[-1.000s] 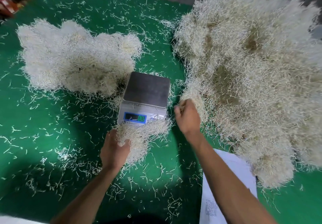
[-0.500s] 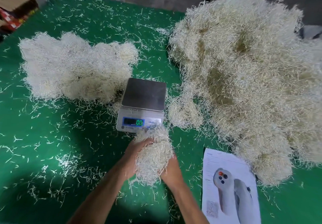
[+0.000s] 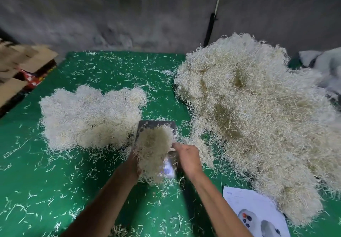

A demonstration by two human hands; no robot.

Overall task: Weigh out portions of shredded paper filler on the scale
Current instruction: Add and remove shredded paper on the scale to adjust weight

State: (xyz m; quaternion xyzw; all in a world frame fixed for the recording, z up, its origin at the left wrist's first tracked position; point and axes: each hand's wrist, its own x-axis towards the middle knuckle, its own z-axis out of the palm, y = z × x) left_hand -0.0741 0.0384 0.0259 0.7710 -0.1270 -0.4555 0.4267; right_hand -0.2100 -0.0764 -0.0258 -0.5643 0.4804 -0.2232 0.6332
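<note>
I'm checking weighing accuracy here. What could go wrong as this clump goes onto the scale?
1. The clump in the left hand overhangs the scale toward its display; strands draping onto the green table could skew the reading.
2. The small pile crowds the scale's left edge and may lean on the platform.
3. The clump partly hides the display.

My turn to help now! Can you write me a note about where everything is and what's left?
Left hand: holds a clump of paper shreds over the scale.
Right hand: open beside the clump, holding nothing.
Big pile lies right of the scale, smaller pile left.
Done: clump gathered.
Left: set it on the scale, read the blurred display, adjust.
</note>
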